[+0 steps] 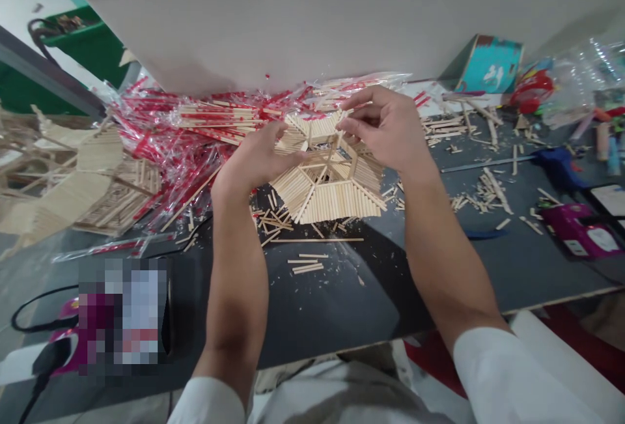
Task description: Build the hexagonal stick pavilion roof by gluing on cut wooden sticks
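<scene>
A model roof [336, 201] made of thin wooden sticks, with sloping panels around an open centre, is raised over the dark table. My left hand [254, 157] grips its left side, the thumb lying over a panel and the fingers partly hidden. At the far right side of the roof, my right hand [383, 124] has thumb and fingertips pinched together on what looks like a short wooden stick [340, 115]. Loose cut sticks [308, 266] lie on the table in front of the roof, and more are scattered beneath it.
Plastic-wrapped bundles of sticks [195, 127] pile up behind and left. Another stick model [92, 176] stands at the far left. A phone [144, 313] lies front left. To the right are a blue-handled tool [559, 167], a purple box [581, 230] and a turquoise container [491, 66].
</scene>
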Motion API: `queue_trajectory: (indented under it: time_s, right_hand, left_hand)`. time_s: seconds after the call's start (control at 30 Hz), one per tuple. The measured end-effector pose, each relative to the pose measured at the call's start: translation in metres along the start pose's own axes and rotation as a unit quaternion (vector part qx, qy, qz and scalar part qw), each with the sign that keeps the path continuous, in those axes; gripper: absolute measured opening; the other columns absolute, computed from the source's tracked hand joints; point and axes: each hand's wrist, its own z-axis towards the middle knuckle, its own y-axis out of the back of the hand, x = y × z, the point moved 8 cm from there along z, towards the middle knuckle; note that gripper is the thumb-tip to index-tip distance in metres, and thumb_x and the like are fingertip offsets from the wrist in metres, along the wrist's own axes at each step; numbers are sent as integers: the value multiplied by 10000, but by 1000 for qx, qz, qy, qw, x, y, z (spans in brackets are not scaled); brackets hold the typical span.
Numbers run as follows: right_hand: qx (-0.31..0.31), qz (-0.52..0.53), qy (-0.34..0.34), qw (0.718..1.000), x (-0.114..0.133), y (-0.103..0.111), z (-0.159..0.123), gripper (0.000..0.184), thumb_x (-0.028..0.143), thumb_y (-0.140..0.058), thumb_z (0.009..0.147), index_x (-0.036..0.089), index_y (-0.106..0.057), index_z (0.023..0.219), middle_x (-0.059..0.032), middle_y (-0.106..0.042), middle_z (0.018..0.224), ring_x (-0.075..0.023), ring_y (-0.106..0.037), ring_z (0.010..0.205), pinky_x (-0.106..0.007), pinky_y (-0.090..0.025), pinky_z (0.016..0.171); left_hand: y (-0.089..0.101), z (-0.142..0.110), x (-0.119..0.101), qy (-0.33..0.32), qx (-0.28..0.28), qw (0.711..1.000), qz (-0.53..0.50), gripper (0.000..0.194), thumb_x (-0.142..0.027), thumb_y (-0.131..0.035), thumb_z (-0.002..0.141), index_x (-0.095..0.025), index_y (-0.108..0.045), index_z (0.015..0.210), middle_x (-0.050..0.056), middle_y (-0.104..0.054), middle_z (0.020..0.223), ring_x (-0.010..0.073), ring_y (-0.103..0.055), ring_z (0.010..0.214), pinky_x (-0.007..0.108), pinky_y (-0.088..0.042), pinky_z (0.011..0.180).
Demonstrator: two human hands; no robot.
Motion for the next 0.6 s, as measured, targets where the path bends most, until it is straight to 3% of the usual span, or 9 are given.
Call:
queue_trajectory:
  time_s: [0.17, 0.33, 0.6]
  right_hand:
    - [0, -40, 45, 998, 1, 0, 0, 166, 195, -845, 823, 243, -727, 930, 7, -761, 865, -192, -730, 816, -374, -621, 824]
    - [-8, -81, 47, 996, -1, 0, 0, 149, 220, -833, 835, 243, -725, 935, -2, -764, 876, -196, -714, 816, -380, -614, 801]
    - [5, -121, 48, 991, 5, -4, -3, 122, 244, -816, 867, 273, -725, 942, -23, -756, 931, -232, -711, 879, -407, -616, 810]
  left_hand:
    - [1, -1, -2, 3, -4, 1000, 6, 692, -583, -800, 832, -210, -665, 1400, 107, -716, 1393, 301, -699, 1186, 443, -535, 1085]
    - [-2, 2, 3, -3, -7, 1000, 1, 766, -591, -802, 825, -219, -623, 1471, 116, -702, 1418, 347, -660, 1299, 486, -525, 1126]
    - [-2, 1, 4, -10, -8, 1000, -12, 822, -569, -798, 828, -267, -548, 1550, 116, -668, 1480, 349, -646, 1350, 484, -523, 1138]
